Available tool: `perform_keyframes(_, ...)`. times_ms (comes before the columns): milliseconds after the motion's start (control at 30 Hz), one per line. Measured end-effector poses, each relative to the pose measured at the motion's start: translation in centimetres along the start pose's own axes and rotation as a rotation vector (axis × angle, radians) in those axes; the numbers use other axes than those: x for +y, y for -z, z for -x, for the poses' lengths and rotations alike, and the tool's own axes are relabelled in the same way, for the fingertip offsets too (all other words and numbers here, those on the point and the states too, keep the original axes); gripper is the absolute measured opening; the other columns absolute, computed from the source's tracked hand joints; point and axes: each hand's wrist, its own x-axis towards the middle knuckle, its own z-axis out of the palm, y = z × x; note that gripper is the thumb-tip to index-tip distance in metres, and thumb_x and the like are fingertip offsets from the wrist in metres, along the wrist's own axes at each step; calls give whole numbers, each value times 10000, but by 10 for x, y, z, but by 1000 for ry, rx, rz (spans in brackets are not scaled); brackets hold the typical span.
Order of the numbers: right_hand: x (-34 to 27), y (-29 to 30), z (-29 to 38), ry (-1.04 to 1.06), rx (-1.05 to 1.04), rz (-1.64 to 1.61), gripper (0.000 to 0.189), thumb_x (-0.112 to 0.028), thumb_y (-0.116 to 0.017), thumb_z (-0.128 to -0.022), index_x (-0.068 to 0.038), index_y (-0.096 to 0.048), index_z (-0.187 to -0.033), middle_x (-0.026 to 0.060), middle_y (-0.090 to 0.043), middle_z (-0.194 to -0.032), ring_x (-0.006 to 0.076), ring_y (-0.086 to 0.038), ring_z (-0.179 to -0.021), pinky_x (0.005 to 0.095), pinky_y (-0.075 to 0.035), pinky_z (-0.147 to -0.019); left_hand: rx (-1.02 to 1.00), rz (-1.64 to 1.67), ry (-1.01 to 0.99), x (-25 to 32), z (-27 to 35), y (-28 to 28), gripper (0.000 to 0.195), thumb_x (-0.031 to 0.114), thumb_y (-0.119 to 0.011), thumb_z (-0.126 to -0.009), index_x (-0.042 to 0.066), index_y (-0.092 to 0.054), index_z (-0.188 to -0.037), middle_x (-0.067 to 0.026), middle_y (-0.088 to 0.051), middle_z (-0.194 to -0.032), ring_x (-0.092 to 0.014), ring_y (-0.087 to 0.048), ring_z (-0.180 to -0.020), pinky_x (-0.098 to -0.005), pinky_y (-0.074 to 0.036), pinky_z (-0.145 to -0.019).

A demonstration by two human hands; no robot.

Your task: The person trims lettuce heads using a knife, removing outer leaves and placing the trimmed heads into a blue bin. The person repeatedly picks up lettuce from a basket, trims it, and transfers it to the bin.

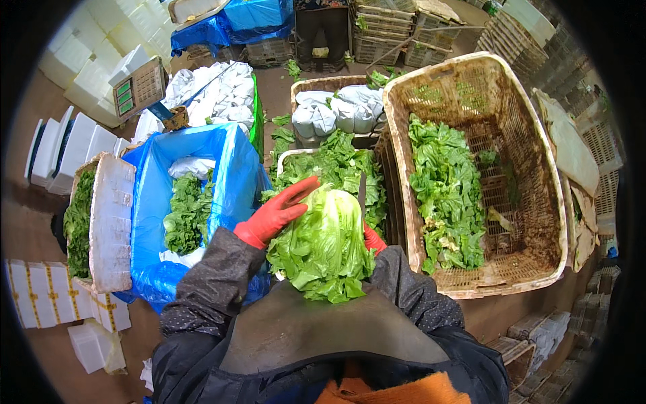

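Observation:
A head of green leaf lettuce (328, 242) is in front of my apron, its pale side upward. My left hand (277, 212), in a red rubber glove, lies at its upper left with fingers extended and apart; the fingertips overlap the leaves, and whether they touch is unclear. Mostly hidden behind the lettuce's right side is my right hand (372, 239), also red-gloved. A knife (362, 191) rises from it, blade upright; the lettuce hides its handle. Just beyond, a white-rimmed crate (287, 157) is heaped with loose lettuce leaves (343, 151).
To the right stands a large dirty plastic basket (525, 202) with lettuce along its left side. A blue-lined box (146, 202) holding lettuce is at left, beside a foam box (112, 222) of greens. A digital scale (139, 91) stands behind. Another person (323, 35) stands at the far side.

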Motion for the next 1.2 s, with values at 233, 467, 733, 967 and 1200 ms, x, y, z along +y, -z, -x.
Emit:
perform_keyframes(233,1,2,1,-46,-31,178,700,-385,-740,-772,-97,-462,-1346,97,-564,-1278,251,-546,-1165,452,-437,-1000,-108,-282,276,84,-46,27,554,-15,-616,-812,42,-476,-1345,-97,-510,-1344,-175,-435,-1262,-335,-352,-1052)
perform_keyframes(467,-23,-21,13,297,180,829,634,-381,-739,-786,-76,-507,-1291,35,-610,-1087,146,-583,-901,315,-498,-748,15,-90,25,-11,4,-19,1127,633,-708,-685,114,-124,-1497,-133,-295,-1484,-256,-301,-1361,-415,-231,-1122)
perform_keyframes(733,-45,-44,3,596,-73,571,732,-539,-612,-827,-65,-428,-1354,121,-453,-1381,262,-469,-1242,318,-520,-746,-104,721,-51,-41,-29,-3,970,575,-697,-738,63,-265,-1440,-149,-403,-1412,-309,-443,-1247,-488,-384,-1035)
perform_keyframes(967,-23,-37,2,243,-189,128,661,-447,-560,-892,-89,-349,-1407,136,-450,-1373,283,-469,-1232,433,-463,-972,46,99,30,25,-34,-13,617,307,-659,-860,75,-425,-1382,-48,-506,-1316,-136,-468,-1187,-310,-389,-987)
perform_keyframes(1200,-32,-61,32,359,-166,212,610,-387,-555,-905,-73,-368,-1394,141,-482,-1337,277,-504,-1186,430,-473,-957,-9,-414,141,97,-42,-31,432,100,-694,-804,-1,-584,-1209,-27,-644,-871,-84,-574,-804,-244,-473,-735)
